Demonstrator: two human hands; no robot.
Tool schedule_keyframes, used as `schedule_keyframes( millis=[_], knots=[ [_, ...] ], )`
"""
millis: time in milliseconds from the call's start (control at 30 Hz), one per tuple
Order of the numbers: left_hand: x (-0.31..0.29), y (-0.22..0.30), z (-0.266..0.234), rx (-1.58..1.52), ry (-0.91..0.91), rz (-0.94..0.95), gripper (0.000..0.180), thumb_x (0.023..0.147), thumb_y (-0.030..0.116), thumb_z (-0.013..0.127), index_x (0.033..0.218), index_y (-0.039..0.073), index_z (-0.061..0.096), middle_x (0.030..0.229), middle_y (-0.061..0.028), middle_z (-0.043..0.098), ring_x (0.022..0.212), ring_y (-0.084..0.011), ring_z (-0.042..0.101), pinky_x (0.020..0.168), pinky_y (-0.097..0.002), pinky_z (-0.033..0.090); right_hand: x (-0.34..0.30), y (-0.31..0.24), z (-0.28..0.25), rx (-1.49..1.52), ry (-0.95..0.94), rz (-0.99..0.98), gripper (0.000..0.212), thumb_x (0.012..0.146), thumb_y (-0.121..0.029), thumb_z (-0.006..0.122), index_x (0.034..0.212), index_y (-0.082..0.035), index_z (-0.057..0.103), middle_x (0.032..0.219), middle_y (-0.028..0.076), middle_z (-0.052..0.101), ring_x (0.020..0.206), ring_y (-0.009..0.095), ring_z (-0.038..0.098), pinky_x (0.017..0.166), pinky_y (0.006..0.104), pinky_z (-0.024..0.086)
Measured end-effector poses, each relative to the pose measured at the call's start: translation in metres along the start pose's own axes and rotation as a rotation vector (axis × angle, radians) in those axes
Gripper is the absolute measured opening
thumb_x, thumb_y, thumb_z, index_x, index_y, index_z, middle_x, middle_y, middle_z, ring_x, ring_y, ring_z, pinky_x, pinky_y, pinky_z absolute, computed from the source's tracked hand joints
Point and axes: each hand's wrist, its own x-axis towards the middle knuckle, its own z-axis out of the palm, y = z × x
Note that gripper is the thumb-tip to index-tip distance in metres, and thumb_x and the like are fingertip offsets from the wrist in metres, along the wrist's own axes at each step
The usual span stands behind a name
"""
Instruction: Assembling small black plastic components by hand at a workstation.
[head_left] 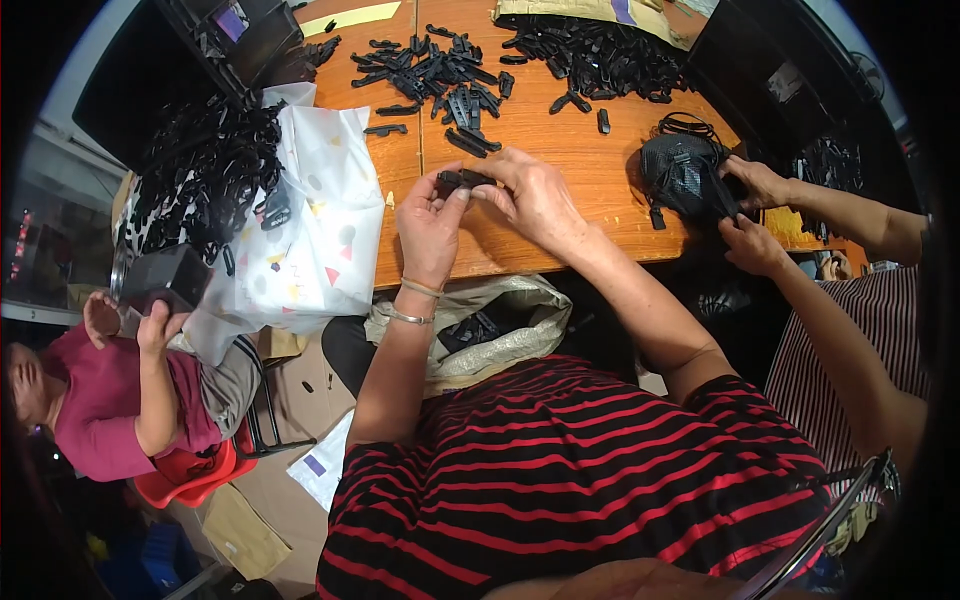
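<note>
Both my hands meet above the near edge of the wooden table [590, 215]. My left hand [430, 232] pinches a small black plastic part [452, 180] between thumb and fingers. From the other side, the thumb and fingers of my right hand [540, 203] close on the same part. Fingers cover much of it, so I cannot tell whether it is one piece or two joined. Just beyond my hands lie a few long black plastic pieces [472, 141], below a loose pile of similar pieces [435, 70].
A larger heap of black pieces [610, 60] spills from a bag at the back. Left, black parts [205, 185] lie by a white plastic bag [325, 215]; a seated person holds a black box [165, 278]. Right, another person's hands [755, 190] handle a black mesh item [680, 170]. An open sack [545, 315] sits at my lap.
</note>
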Motion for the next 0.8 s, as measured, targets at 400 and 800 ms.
schedule_keyframes(
  millis=[400,800],
  knots=[
    [-0.003,0.001,-0.002,0.025,-0.041,0.025,0.032,0.088,0.0,0.061,0.119,-0.006,0.054,0.106,-0.0077,0.061,0.098,-0.0112,0.059,0.084,-0.0219,0.049,-0.001,-0.001,0.005,-0.085,-0.044,0.048,0.024,0.077,-0.007,0.069,0.101,-0.003,0.067,0.088,0.016,0.063,0.078,0.035,0.063,0.066,0.0401,0.051],
    [-0.015,0.008,0.012,0.228,0.017,0.165,0.029,0.091,0.004,0.059,0.119,-0.004,0.054,0.102,-0.0044,0.06,0.089,-0.0085,0.058,0.078,-0.0217,0.048,-0.005,0.003,0.013,0.122,0.023,0.167,0.035,0.071,-0.014,0.077,0.103,-0.003,0.065,0.082,0.01,0.062,0.067,0.026,0.063,0.062,0.0353,0.051]
  ],
)
